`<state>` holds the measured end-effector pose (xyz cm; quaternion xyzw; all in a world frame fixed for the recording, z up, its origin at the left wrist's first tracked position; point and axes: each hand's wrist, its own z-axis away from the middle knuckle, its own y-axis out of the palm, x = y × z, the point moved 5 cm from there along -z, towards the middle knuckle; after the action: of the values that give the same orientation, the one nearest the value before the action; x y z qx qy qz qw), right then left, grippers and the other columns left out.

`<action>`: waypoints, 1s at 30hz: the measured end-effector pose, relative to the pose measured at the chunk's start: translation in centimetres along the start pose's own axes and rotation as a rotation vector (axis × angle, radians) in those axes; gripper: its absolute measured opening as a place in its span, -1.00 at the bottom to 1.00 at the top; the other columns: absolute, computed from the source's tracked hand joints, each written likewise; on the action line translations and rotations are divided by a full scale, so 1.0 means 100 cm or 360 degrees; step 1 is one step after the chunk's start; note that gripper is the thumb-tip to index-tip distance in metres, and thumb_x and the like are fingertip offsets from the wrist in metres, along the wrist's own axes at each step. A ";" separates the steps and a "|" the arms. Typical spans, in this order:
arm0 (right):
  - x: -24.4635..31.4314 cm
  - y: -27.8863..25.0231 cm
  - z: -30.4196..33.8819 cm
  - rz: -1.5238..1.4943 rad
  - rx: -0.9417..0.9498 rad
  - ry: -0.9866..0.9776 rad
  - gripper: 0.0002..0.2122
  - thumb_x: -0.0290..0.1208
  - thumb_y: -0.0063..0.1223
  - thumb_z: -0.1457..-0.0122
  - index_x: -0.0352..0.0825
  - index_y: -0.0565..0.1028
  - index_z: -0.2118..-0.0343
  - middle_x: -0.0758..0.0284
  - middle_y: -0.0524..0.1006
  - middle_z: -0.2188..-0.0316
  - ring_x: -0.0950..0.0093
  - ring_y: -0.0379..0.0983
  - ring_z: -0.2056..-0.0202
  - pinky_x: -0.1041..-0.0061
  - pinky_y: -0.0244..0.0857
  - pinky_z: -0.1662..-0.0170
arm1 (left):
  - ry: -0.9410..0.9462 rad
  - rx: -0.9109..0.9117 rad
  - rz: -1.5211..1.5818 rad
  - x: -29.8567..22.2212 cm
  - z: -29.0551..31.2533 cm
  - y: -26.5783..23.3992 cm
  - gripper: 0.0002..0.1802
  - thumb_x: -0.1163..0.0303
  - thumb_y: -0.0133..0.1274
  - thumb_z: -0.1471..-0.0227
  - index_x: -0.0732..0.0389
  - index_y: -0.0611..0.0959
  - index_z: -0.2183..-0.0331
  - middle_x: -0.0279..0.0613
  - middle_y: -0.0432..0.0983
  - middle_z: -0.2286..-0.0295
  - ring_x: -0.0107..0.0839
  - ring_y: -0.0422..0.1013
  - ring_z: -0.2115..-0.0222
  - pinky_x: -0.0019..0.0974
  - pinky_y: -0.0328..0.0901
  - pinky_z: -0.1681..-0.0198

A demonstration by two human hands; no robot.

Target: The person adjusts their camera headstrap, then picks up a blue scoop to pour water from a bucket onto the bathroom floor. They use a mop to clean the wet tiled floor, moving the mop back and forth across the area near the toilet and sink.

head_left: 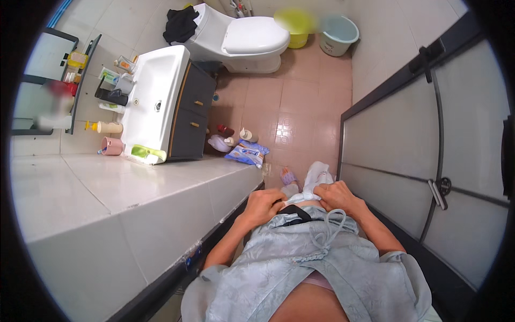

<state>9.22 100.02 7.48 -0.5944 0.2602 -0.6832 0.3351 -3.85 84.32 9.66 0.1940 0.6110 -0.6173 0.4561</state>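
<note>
At my waist, my left hand (pixel 264 206) is closed with its fingertips pressed on the edge of white trousers (pixel 315 181). My right hand (pixel 338 196) is curled round the same waistband on the other side, and its fingertips are mostly hidden. A pale grey-blue top (pixel 268 252) lies over my body below both hands. Its pale cord (pixel 335 220) hangs in a loop near my right wrist. Black cloth (pixel 295 216) shows between the hands. One foot in a patterned slipper (pixel 288 176) shows beyond them.
On the left are a tiled ledge (pixel 96 198) and a white sink (pixel 153 102) over a dark cabinet (pixel 190 102). Bottles (pixel 248 135) and a blue-white packet (pixel 248 154) lie on the floor. A toilet (pixel 256 35) and buckets (pixel 339 36) stand at the back. A framed door (pixel 391 139) is on the right.
</note>
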 end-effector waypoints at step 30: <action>-0.210 -0.213 -0.250 0.0094 -0.0567 -0.0134 -0.90 -0.42 0.01 0.18 -0.26 0.33 0.60 0.25 0.39 0.66 0.22 0.33 0.67 0.22 0.12 0.64 | -0.0004 0.0890 0.0067 0.094 -0.411 -0.104 -0.75 0.28 0.20 0.36 0.13 0.63 0.48 -0.18 0.55 0.53 -0.17 0.48 0.44 -0.18 0.33 0.40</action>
<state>-17.16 128.68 6.21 -0.6646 0.3801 -0.5906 0.2550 -29.98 117.83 0.89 0.3243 0.4122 -0.7525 0.3983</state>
